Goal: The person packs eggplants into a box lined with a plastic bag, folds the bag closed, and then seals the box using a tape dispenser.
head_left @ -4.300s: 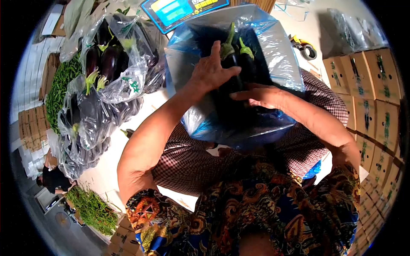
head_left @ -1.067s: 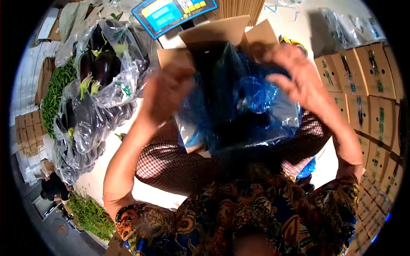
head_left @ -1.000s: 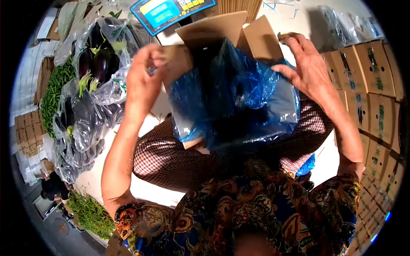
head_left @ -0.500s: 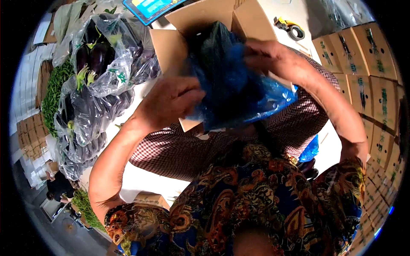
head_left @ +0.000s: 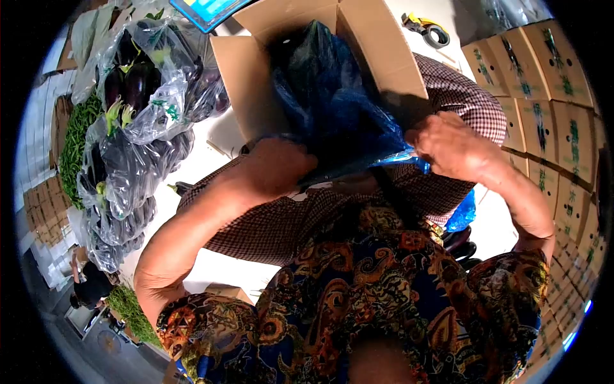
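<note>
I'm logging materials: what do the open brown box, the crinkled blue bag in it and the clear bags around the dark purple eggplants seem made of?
The open brown box: apparently matte cardboard, by its stiff, creased flaps.
The crinkled blue bag: thin, glossy plastic film, since light glints off its folds.
The clear bags: likely shiny plastic too, see-through and wrinkled; which plastic, I can't tell.

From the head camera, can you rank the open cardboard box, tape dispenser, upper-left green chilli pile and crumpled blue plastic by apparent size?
1. Open cardboard box
2. Green chilli pile
3. Tape dispenser and crumpled blue plastic: too alike to rank
</note>
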Action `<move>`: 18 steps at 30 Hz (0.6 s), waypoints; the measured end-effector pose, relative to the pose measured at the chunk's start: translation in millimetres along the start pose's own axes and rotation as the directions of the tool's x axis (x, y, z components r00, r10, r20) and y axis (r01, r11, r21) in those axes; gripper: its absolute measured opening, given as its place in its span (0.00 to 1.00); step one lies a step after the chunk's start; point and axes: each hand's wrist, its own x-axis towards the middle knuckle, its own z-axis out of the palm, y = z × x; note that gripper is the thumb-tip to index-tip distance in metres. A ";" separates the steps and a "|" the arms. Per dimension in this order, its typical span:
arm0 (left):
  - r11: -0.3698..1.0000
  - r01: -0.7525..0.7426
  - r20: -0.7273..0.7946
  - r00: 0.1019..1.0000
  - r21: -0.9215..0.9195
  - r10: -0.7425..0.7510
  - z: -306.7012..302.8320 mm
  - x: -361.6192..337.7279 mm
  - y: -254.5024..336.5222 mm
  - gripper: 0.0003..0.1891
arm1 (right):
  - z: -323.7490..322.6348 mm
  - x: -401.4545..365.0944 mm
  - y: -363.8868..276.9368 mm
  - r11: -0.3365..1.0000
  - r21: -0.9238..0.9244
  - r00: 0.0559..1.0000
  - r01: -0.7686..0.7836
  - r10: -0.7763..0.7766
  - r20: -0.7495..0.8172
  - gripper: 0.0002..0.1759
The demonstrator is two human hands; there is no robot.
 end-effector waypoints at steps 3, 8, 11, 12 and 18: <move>0.957 -0.136 -0.193 0.977 -0.257 0.087 -8.0 0.1 -17.0 0.12 | 6.3 0.5 38.9 0.681 0.538 0.861 0.497 -0.307 -0.406 0.12; 0.888 -0.280 -0.548 0.835 -0.365 0.038 -5.7 39.9 -55.4 0.09 | -35.2 62.6 36.9 0.004 0.868 0.864 0.497 0.100 -0.494 0.15; 0.708 -0.004 -0.334 0.883 -0.707 -0.329 -48.7 47.9 -64.0 0.08 | -57.7 81.2 6.9 0.249 0.761 0.720 0.599 0.247 -0.648 0.26; 0.659 0.062 -0.300 0.855 -0.750 -0.423 -52.2 49.7 -66.1 0.09 | -58.7 81.4 9.4 0.401 0.747 0.742 0.531 0.206 -0.638 0.29; 0.913 0.255 -0.736 0.539 -0.320 -0.409 -44.1 36.1 -59.7 0.27 | -36.0 84.5 16.1 0.761 0.526 0.688 0.379 0.148 -0.710 0.39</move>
